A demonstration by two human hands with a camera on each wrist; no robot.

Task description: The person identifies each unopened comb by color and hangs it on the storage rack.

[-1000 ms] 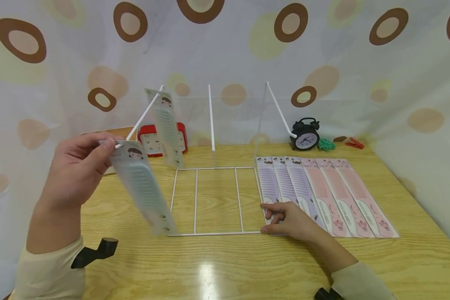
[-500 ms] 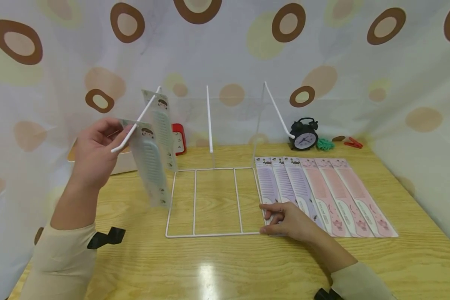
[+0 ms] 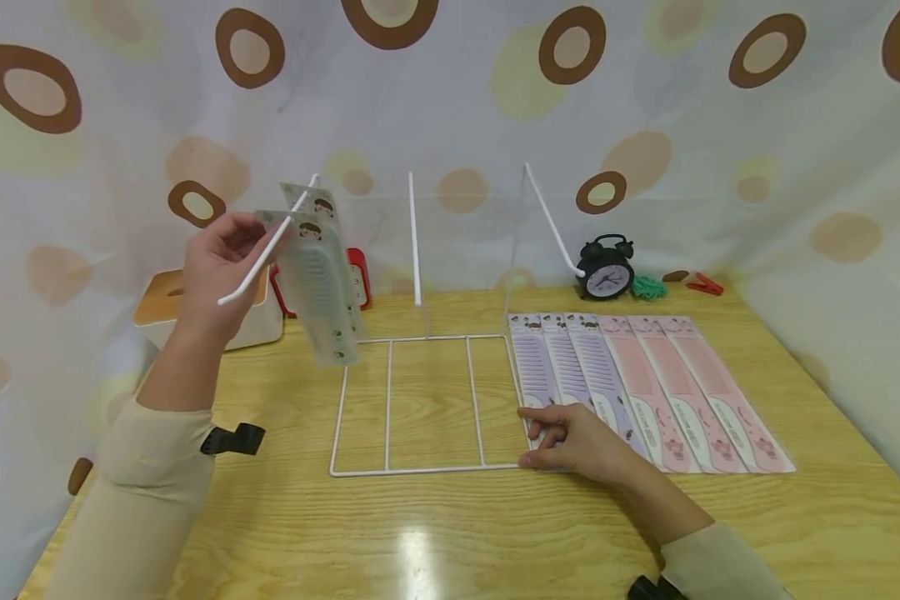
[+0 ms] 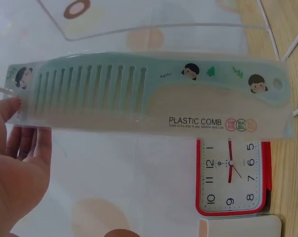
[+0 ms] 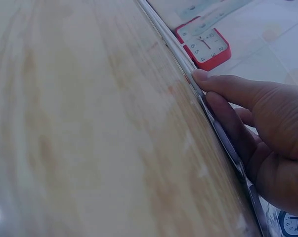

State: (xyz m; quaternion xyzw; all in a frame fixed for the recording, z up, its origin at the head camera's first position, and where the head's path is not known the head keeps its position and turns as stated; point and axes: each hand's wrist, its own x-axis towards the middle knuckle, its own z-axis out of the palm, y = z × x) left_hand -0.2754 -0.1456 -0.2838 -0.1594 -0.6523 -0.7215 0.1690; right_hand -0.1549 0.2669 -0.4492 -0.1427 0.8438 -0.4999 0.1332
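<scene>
My left hand (image 3: 221,271) pinches the top of a clear-packaged green plastic comb (image 4: 97,91) between thumb and fingers. The pack hangs down at the left prong (image 3: 251,279) of a white wire rack (image 3: 435,471). Right behind it, a second green comb pack (image 3: 322,202) hangs on the same prong, mostly covered. At the front right corner of the rack's base, my right hand (image 3: 577,442) holds the wire with thumb and index finger. Beside that hand lie purple comb packs (image 3: 536,367) and pink comb packs (image 3: 690,375) in an overlapping row.
Behind the hanging packs stands a red square clock (image 4: 233,177). A tissue box with a wooden lid (image 3: 161,300) is at the back left. Toward the back right are a black alarm clock (image 3: 606,271), a green scrunchie (image 3: 648,287) and a red clip (image 3: 705,285).
My left hand has moved away from me along the left prong, carrying the comb pack back toward the one hanging there. My right hand has stayed at the rack's corner.
</scene>
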